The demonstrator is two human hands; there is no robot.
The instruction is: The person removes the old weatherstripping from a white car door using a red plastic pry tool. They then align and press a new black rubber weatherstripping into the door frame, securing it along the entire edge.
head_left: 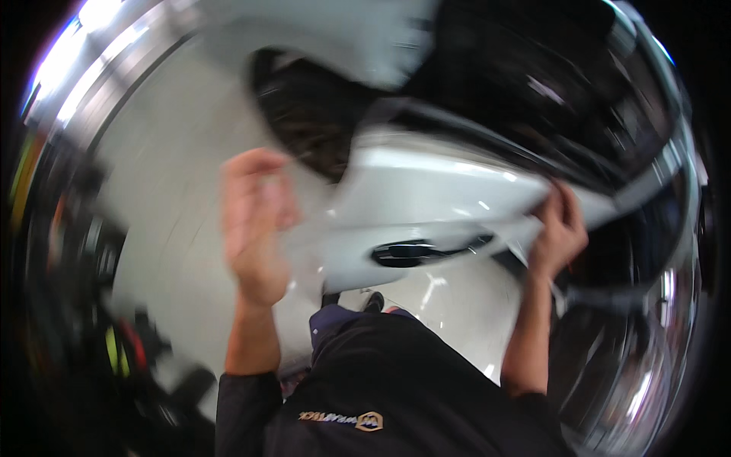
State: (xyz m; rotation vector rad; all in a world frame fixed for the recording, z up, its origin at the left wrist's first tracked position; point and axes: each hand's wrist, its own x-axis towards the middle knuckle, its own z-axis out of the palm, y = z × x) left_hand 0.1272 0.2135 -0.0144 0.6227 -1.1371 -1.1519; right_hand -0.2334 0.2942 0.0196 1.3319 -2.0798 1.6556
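Observation:
A white car body panel (426, 179) slants across the middle, with a dark trim strip along its upper edge. Low on this panel is a glossy black elongated part (403, 254), too blurred to identify. My right hand (560, 232) is at the panel's right end, its fingers bent together over the edge. My left hand (259, 221) is raised off the panel's left end, apart from it and smeared by motion. Its fingers are loosely curled, and I see nothing in them.
A dark car window (541, 84) fills the upper right. Beyond the panel's left end is a dark, rounded wheel area (304, 110). Blurred dark equipment (122, 350) stands along the left on the pale floor (171, 206). My shoe (374, 302) shows below the panel.

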